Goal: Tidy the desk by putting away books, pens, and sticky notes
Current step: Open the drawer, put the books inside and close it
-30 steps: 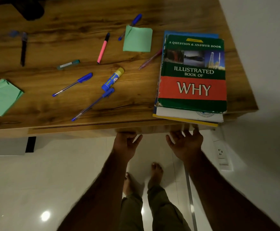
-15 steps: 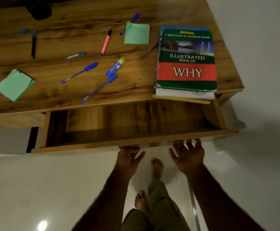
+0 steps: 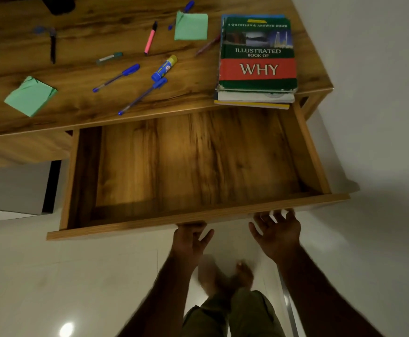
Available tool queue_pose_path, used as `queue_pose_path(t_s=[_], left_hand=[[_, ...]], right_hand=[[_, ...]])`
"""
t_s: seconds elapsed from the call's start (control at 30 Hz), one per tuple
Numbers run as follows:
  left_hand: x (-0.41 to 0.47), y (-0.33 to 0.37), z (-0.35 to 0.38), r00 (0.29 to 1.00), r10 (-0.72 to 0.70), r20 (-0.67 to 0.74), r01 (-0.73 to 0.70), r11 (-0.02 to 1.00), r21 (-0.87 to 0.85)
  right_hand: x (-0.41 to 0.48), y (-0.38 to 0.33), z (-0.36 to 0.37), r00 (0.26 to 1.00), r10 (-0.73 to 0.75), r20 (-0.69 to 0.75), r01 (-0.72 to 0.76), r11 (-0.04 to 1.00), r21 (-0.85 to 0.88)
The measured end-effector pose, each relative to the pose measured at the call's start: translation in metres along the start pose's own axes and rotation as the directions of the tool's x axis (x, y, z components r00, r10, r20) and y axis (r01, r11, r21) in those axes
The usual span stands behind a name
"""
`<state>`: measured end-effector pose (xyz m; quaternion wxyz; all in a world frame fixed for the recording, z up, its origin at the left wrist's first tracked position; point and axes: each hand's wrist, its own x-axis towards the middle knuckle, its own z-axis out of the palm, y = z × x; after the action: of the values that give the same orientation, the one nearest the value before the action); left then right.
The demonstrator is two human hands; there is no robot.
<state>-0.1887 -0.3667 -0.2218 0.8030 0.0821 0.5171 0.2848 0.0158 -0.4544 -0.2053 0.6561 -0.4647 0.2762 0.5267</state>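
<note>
Lying at the right near corner of the worktop [image 3: 193,91], a stack of books [image 3: 257,69] sits beside scattered pens [image 3: 117,77] and a green sticky-note pad [image 3: 191,26]. Nearer, the drawer [image 3: 150,226] stands pulled out. The right grip [image 3: 277,233], fingers spread, touches its front edge; the left grip [image 3: 190,242] has its fingers hidden beneath it, closure impossible to tell.
</note>
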Motion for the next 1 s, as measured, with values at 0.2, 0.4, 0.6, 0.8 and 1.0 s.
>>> queue_pose_path(t_s=[0.2, 0.4, 0.6, 0.8, 1.0], left_hand=[[-0.014, -0.018, -0.011, 1.000, 0.012, -0.018, -0.012, 1.000, 0.009], [-0.016, -0.023, -0.015, 0.999, 0.033, -0.016, -0.033, 0.999, -0.002], [-0.017, -0.022, -0.015, 0.998, -0.046, -0.039, 0.050, 0.995, 0.086], [-0.051, -0.017, -0.003, 0.981, -0.188, -0.040, 0.192, 0.937, 0.291], [-0.098, -0.006, 0.035, 0.983, -0.184, 0.025, 0.139, 0.819, 0.556]], right_hand=[[-0.015, 0.007, -0.016, 1.000, 0.011, -0.008, -0.011, 1.000, -0.002], [-0.014, 0.007, -0.026, 0.998, 0.036, 0.042, -0.036, 0.999, -0.005], [-0.016, 0.002, -0.035, 0.992, 0.121, 0.046, -0.116, 0.989, -0.089], [-0.061, 0.001, -0.023, 0.995, 0.081, -0.051, -0.093, 0.726, -0.681], [-0.125, -0.017, 0.007, 0.987, 0.034, 0.160, 0.123, 0.487, -0.865]])
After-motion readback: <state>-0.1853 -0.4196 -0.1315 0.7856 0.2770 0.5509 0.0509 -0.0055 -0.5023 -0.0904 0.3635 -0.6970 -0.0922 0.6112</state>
